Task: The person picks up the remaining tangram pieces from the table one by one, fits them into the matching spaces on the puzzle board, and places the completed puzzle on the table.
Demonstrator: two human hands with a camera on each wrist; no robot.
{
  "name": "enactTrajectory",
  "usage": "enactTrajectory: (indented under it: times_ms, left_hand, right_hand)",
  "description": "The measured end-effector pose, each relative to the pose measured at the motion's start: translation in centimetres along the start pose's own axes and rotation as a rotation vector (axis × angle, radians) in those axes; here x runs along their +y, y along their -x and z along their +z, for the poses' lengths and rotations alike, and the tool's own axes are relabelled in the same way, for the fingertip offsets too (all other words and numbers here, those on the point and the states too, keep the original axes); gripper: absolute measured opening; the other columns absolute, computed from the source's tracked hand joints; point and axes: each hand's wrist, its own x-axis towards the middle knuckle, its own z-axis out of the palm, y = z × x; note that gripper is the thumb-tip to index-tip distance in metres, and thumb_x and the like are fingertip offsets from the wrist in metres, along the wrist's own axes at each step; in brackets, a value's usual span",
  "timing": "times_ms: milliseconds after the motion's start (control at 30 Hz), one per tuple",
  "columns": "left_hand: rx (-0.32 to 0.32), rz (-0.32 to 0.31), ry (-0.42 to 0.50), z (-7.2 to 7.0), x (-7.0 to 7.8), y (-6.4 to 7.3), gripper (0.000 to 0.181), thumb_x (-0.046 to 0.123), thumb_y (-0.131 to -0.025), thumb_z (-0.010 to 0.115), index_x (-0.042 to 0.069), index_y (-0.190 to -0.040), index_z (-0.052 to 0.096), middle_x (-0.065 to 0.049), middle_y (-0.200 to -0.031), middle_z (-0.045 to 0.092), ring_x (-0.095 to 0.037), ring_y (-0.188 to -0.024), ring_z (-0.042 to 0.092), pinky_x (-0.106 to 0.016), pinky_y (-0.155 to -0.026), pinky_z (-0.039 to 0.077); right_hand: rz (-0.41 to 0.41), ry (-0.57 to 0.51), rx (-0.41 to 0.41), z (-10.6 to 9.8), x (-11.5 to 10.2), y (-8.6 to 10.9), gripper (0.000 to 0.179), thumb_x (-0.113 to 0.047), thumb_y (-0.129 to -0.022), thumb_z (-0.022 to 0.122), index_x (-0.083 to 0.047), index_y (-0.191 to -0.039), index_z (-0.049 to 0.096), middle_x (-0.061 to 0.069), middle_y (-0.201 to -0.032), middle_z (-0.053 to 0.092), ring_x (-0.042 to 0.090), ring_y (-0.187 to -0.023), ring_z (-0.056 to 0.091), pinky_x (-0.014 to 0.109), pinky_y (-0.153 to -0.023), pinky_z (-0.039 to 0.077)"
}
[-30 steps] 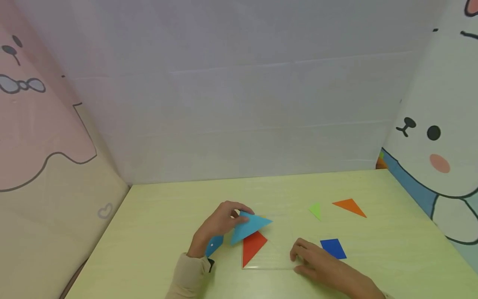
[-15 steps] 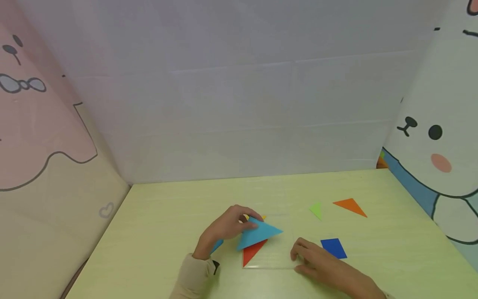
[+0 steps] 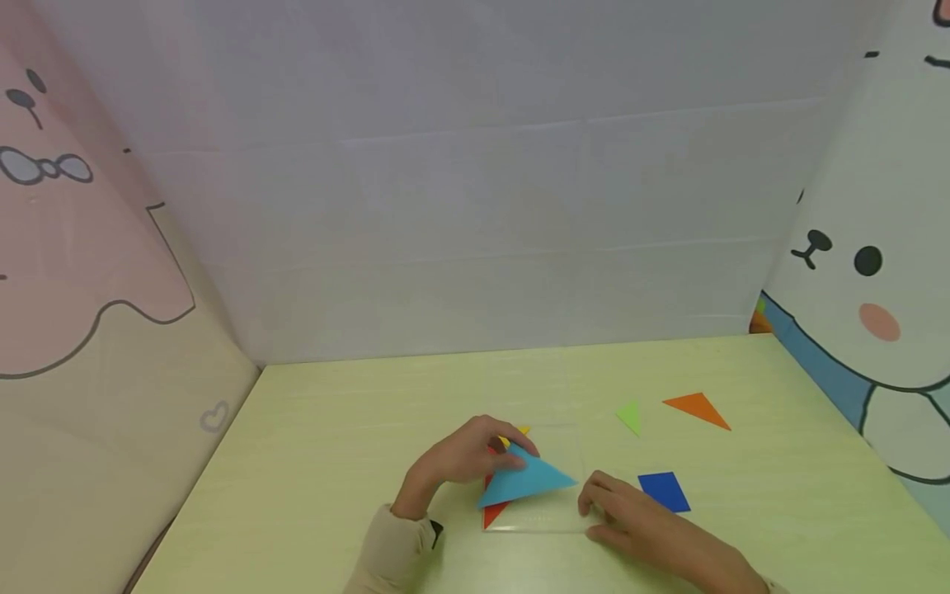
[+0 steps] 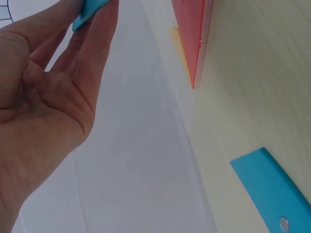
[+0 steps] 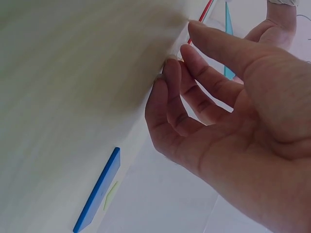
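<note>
My left hand (image 3: 475, 454) pinches a light blue triangle tile (image 3: 538, 485) between thumb and fingers, tilted above a clear square tray (image 3: 552, 518). Under the tile, partly covered, lies a red triangle tile (image 3: 493, 517) in the tray's left part. A yellow piece (image 3: 524, 430) peeks out behind my fingers. My right hand (image 3: 631, 516) lies beside the tray's right edge, fingers loosely bent and nothing held; whether its fingertips touch the tray I cannot tell. In the left wrist view the light blue tile (image 4: 90, 10) shows between the fingertips.
A dark blue square tile (image 3: 665, 492) lies by my right hand. Farther back are a light green triangle (image 3: 629, 417) and an orange triangle (image 3: 698, 409). A light blue piece with a hole (image 4: 265, 187) lies on the table near my left wrist. A pale wall covering (image 3: 475, 247) stands behind.
My left hand has carried the light blue triangle to the right and nearer to me, over the tray, turning it slightly. The right hand has stayed in place.
</note>
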Motion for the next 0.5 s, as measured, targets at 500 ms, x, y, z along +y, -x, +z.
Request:
enactTrajectory:
  times_ms: [500]
  left_hand:
    - [-0.075, 0.047, 0.019, 0.75, 0.2, -0.38, 0.018, 0.005, -0.098, 0.069, 0.007, -0.115, 0.077, -0.004, -0.11, 0.073, -0.006, -0.092, 0.068, -0.023, -0.086, 0.055]
  right_hand:
    - [-0.106, 0.023, 0.052, 0.03, 0.43, -0.1, 0.013, -0.016, -0.098, 0.071, -0.017, -0.107, 0.061, -0.008, -0.108, 0.053, 0.002, -0.088, 0.049, 0.024, -0.074, 0.047]
